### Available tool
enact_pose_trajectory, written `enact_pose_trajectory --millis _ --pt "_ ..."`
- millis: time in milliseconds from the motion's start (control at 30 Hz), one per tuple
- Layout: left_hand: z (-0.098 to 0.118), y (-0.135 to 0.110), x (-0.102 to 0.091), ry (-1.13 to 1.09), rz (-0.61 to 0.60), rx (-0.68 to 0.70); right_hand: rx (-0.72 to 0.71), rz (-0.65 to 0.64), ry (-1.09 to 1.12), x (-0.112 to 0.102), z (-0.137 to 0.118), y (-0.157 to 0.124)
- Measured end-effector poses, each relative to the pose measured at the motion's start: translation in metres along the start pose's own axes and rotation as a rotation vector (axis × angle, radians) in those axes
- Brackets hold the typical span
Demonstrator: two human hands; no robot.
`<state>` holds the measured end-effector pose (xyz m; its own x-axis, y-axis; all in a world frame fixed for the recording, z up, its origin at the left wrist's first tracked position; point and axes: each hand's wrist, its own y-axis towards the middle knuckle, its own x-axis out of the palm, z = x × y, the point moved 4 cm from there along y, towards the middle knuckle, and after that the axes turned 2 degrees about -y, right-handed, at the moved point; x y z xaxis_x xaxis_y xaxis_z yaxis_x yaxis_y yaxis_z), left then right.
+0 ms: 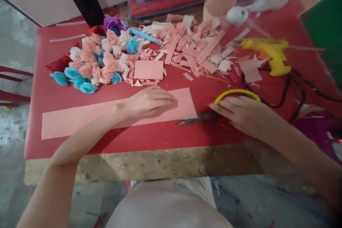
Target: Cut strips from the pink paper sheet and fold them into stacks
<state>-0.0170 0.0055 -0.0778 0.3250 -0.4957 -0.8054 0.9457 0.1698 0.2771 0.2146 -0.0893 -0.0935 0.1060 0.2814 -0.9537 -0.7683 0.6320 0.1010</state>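
A long strip of pink crepe paper lies flat on the red table. My left hand rests on it towards its right end, palm down, fingers stretched out. At the right, my right hand is closed over a pair of scissors. Their dark blades point left, with the tip just below the strip's lower right edge, and a yellow handle loop shows above my fingers. A smaller pink paper piece lies beyond my left hand.
Paper flowers in pink, blue, white and red crowd the back left. Pink and white scraps heap at the back middle. A yellow glue gun with a dark cord lies back right. The table's front edge is bare board.
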Motion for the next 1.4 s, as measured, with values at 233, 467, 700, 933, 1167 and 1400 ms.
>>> enact_pose_trajectory --millis 233,467,700,933,1167,1400 --pt "-0.013 -0.026 0.016 0.137 -0.208 -0.052 0.049 -0.002 -0.063 -0.007 0.011 -0.004" --pt "-0.021 -0.032 0.025 0.167 -0.209 -0.023 0.062 -0.036 -0.037 -0.003 0.008 0.000" --pt "-0.020 -0.032 0.026 0.147 -0.228 -0.059 0.063 -0.054 -0.018 0.003 0.004 0.014" --pt "-0.021 -0.032 0.025 0.112 -0.216 -0.077 0.044 -0.075 0.026 0.007 0.002 0.023" --pt "-0.020 -0.030 0.024 0.083 -0.210 -0.092 -0.015 0.033 0.030 0.003 0.003 0.021" --pt "-0.021 -0.030 0.024 0.087 -0.193 -0.093 -0.021 0.090 -0.015 -0.003 0.005 0.020"
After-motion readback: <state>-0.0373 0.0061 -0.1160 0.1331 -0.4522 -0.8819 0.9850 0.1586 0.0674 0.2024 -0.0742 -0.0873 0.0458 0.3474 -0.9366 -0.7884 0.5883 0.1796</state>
